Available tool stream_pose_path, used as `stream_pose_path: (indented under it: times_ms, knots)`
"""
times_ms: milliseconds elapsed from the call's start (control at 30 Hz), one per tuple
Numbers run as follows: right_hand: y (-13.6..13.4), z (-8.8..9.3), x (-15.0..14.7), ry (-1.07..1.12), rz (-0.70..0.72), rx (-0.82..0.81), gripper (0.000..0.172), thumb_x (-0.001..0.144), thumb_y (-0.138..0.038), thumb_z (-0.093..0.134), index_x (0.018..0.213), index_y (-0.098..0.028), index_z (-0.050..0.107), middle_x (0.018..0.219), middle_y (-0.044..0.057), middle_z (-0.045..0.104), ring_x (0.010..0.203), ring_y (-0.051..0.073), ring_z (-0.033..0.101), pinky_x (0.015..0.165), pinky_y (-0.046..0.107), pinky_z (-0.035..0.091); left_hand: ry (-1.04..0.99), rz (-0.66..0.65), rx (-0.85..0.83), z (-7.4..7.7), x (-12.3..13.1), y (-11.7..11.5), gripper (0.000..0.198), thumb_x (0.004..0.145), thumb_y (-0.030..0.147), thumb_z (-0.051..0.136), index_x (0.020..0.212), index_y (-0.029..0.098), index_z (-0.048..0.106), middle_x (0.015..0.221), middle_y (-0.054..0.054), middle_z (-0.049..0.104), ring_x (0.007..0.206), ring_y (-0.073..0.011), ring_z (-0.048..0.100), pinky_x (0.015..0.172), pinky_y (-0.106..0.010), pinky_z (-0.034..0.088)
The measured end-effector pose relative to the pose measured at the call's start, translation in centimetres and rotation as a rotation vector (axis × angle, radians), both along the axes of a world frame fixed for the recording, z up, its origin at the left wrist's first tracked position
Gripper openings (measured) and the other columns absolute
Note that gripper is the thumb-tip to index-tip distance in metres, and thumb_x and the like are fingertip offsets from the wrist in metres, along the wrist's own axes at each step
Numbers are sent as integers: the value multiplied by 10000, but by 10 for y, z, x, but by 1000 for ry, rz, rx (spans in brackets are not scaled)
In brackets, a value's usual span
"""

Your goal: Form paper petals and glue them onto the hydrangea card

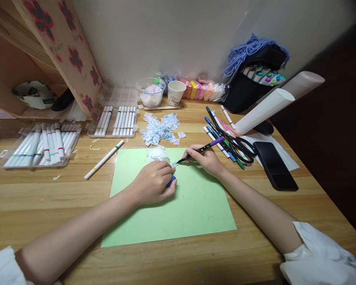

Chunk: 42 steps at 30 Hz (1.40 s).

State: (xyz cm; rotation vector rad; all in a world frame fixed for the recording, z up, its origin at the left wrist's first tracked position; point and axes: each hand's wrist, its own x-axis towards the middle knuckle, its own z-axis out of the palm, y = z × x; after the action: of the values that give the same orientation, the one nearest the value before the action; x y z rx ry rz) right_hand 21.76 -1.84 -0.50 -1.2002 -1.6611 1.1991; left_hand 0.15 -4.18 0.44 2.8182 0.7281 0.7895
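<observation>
My right hand (206, 160) is closed round a black felt-tip pen (201, 149) with coloured dots and a purple end. Its tip points down at a small scrap of paper (174, 163) on the light green sheet (178, 215). My left hand (156, 182) rests on the sheet, its fingertips at that scrap. A small blue object (171, 181), partly hidden, sits between its thumb and curled fingers. Just beyond the left fingers is a heap of whitish paper scraps (158, 153). More blue-and-white scraps (158, 130) lie on the table behind the sheet.
Marker cases (41, 148) and a loose marker (103, 160) lie at left. Behind stand a plastic bowl (150, 93), a paper cup (176, 93) and coloured clay packs (195, 90). Scissors (243, 148), pens, a phone (275, 166) and white tubes (265, 111) are at right.
</observation>
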Motion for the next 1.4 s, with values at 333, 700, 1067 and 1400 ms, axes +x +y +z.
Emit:
stream_pose_path:
  times_ms: [333, 700, 1067, 1400]
  knots:
    - [-2, 1, -2, -21, 9, 25, 334, 875, -410, 506, 731, -157, 669, 706, 32, 637, 646, 135, 588, 617, 247, 459, -1, -9, -10, 0, 1, 0, 222, 831, 191, 474, 711, 137, 653, 790, -81, 706, 800, -214, 645, 691, -361, 528]
    - [-5, 1, -2, -117, -85, 264, 279, 905, -357, 477, 810, -182, 672, 803, 46, 682, 765, 162, 632, 721, 280, 482, -6, -2, -26, 0, -1, -1, 227, 837, 193, 465, 753, 145, 670, 788, -88, 705, 805, -219, 644, 700, -368, 534]
    - [-12, 1, -4, -380, 197, 839, 252, 879, -240, 457, 940, -206, 700, 730, 61, 713, 647, 170, 624, 598, 294, 470, -136, 41, 25, 1, -2, -3, 163, 808, 185, 521, 696, 172, 638, 912, -50, 722, 869, -190, 644, 861, -379, 509]
    - [-13, -3, -12, -546, 135, 805, 191, 878, -190, 504, 936, -199, 687, 802, 53, 732, 721, 167, 660, 666, 292, 472, -382, 510, -257, 5, -10, 10, 272, 871, 221, 470, 612, 181, 543, 916, -37, 669, 911, -198, 558, 799, -380, 451]
